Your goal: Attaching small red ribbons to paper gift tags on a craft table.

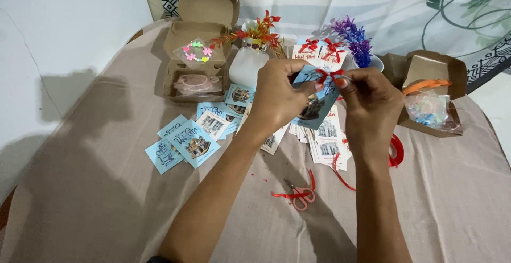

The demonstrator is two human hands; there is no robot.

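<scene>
While we look down at the middle of the frame, our left hand (277, 95) pinches a light blue card (315, 106) by its edge, and our right hand (370, 100) closes its fingertips on the small red ribbon bow (328, 74) at the card's top. Both hands are raised above the beige tablecloth (96, 188). Below them, low in the centre, pink-handled scissors (301, 195) lie among red ribbon scraps. More blue cards (181, 143) are spread at centre left. An open cardboard box (198, 44) stands at upper left, another cardboard box (431, 92) at right.
</scene>
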